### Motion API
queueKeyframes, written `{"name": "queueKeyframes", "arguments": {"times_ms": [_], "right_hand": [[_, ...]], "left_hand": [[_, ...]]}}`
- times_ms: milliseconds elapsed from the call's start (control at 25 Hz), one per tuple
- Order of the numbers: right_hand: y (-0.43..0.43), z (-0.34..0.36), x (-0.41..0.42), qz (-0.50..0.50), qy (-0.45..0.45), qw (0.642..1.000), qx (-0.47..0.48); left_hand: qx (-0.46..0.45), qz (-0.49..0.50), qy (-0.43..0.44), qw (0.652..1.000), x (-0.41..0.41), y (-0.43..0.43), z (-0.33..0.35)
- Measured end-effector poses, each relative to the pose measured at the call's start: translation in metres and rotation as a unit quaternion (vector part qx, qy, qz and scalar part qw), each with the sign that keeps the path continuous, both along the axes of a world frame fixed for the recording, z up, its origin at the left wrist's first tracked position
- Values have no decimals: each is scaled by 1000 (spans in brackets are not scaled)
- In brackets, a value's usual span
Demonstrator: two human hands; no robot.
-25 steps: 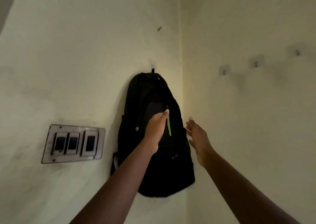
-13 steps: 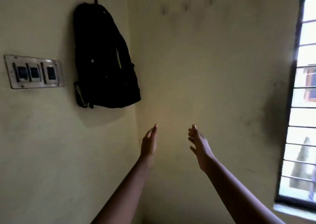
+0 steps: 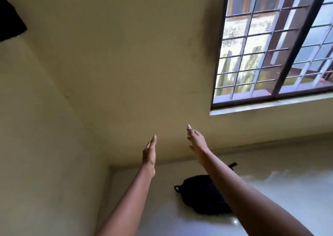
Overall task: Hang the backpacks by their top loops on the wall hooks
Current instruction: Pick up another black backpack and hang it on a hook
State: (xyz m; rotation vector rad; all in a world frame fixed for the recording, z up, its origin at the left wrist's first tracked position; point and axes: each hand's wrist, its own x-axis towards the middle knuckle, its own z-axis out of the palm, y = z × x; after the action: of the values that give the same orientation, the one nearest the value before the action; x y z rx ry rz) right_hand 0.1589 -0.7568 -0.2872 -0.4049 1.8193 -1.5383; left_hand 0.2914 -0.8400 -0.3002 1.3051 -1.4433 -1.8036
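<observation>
A black backpack (image 3: 201, 196) lies on the pale floor near the wall's foot, its top loop (image 3: 177, 188) pointing left; my right forearm crosses over part of it. The bottom corner of another black backpack (image 3: 10, 19) hangs at the top left edge on the left wall. My left hand (image 3: 149, 152) and my right hand (image 3: 196, 142) are stretched forward in the air, fingers extended, holding nothing, well above the floor backpack. No wall hooks are in view.
A barred window (image 3: 270, 42) with a dark frame and a pale sill (image 3: 270, 104) fills the upper right. Yellow walls meet in a corner (image 3: 68, 96) at left. The glossy floor (image 3: 288, 190) spreads to the lower right.
The view has swung down and right from the hung backpack to the floor. Both empty hands came away from the hung backpack and now reach out above a second backpack on the floor.
</observation>
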Motion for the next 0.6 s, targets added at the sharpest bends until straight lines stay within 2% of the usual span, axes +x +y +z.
{"name": "queueKeyframes", "arguments": {"times_ms": [200, 360, 520, 600], "right_hand": [[-38, -108, -20, -66, -38, 989, 129], [-48, -185, -19, -69, -67, 971, 218], [-62, -297, -34, 42, 15, 952, 303], [-61, -365, -42, 138, 89, 919, 358]], "left_hand": [[77, -46, -94, 991, -19, -35, -110], [64, -103, -193, 974, -25, -56, -186], [91, -144, -252, 952, -48, -74, -290], [110, -150, -281, 941, -57, -74, -350]]}}
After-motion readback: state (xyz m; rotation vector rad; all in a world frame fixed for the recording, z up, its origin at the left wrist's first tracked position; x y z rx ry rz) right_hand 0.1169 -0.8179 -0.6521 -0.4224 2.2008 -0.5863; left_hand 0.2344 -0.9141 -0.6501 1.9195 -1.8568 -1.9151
